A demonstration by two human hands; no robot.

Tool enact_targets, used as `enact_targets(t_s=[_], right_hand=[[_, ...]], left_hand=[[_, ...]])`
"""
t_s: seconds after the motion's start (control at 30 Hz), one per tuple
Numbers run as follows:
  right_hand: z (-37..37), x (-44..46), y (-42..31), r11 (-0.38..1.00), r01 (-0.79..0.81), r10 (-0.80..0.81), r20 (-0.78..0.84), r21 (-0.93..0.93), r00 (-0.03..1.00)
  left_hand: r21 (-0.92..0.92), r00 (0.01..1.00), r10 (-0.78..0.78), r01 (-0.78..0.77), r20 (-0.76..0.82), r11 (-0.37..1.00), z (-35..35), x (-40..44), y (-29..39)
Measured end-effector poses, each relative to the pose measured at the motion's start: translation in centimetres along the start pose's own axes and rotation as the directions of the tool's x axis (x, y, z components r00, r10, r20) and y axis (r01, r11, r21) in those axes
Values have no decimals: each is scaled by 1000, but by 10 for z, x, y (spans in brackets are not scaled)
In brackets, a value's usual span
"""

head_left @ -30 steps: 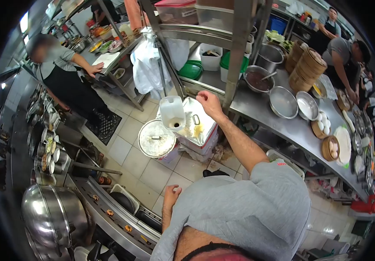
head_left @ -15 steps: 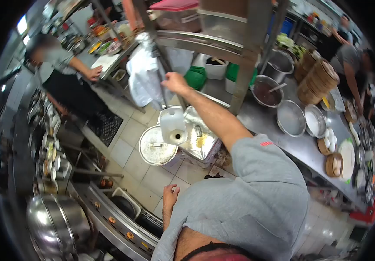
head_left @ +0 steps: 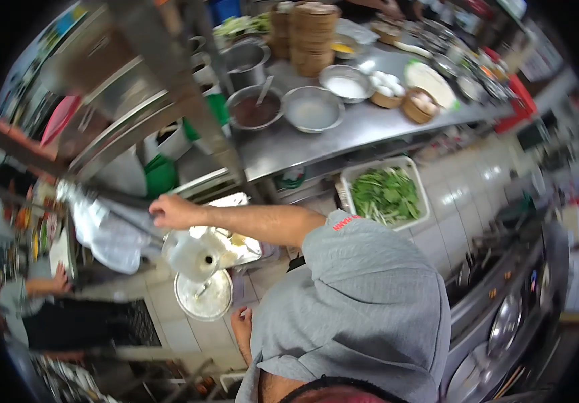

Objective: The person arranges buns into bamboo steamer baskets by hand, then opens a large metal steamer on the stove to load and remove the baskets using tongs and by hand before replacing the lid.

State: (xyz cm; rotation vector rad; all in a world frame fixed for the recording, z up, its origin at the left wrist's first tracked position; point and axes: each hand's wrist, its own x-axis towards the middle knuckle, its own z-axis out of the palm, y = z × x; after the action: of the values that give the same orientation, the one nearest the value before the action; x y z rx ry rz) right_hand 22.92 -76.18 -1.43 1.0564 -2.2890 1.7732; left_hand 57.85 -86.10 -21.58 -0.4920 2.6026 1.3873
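Observation:
My right hand [head_left: 172,211], at the end of a stretched arm, has its fingers curled beside a metal shelf rail. What they grip, if anything, I cannot make out. Just below it is a white, roll-like thing [head_left: 190,254] with a dark round hole in its end. Clear plastic bags [head_left: 108,228] hang left of that hand. My left hand [head_left: 241,324] hangs low by my body, fingers loosely curled, with nothing seen in it. A round metal lid [head_left: 202,305] with a handle lies near it, and a shiny rectangular lid [head_left: 242,247] is partly behind my right arm.
A steel counter [head_left: 269,156] carries metal bowls [head_left: 313,109], stacked bamboo steamers [head_left: 313,40] and a pot [head_left: 246,60]. Under its edge stands a white crate [head_left: 410,227] of leafy greens [head_left: 384,195]. A person in a dark apron [head_left: 78,330] stands at the left. Steel shelving rises at upper left.
My view has turned to the right, so the scene has shifted left and the crate of greens has come into sight. My right arm is still stretched toward the rail and the roll-like thing.

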Motion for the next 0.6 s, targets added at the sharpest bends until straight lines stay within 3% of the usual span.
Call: enact_targets(t_s=[0.07, 0.13, 0.2, 0.27, 0.3, 0.33, 0.4, 0.5, 0.53, 0.57, 0.6], right_hand=[[-41, -42, -9, 997, -83, 83, -44, 3, 996], [-77, -93, -3, 988, -149, 139, -189, -39, 972], [-117, -152, -2, 950, -298, 243, -374, -97, 895], [-155, -208, -12, 855, -516, 414, -539, -46, 734], [-172, -236, -17, 792, -607, 449, -614, -62, 649], [-186, -259, -21, 720, -691, 471, -685, -66, 555], [-206, -296, -33, 634, -773, 509, -755, 3, 414], [-211, -324, -33, 715, -696, 345, -838, -58, 424], [-212, -325, -27, 724, -688, 437, -800, 42, 412], [-210, -325, -26, 767, -640, 353, -809, -37, 470], [-209, -319, -36, 747, -663, 381, -785, -50, 488]], left_hand=[[-42, 997, 13, -10, 79, 999, -6, 17, 1], [64, 970, -10, -5, 242, 998, -18, 27, 22], [72, 954, 33, -57, 298, 996, -10, 45, 4], [183, 855, 107, -229, 507, 956, -4, 63, -10], [271, 812, -22, -169, 583, 948, -7, 60, 25], [273, 794, -12, -195, 608, 942, 0, 65, 21], [248, 724, 136, -398, 677, 883, 22, 78, 14], [127, 655, 206, -423, 727, 897, 46, 82, 51], [126, 624, 209, -449, 753, 884, 52, 77, 78], [76, 611, 342, -553, 714, 829, 51, 68, 117], [34, 583, 468, -649, 665, 760, 49, 58, 155]])
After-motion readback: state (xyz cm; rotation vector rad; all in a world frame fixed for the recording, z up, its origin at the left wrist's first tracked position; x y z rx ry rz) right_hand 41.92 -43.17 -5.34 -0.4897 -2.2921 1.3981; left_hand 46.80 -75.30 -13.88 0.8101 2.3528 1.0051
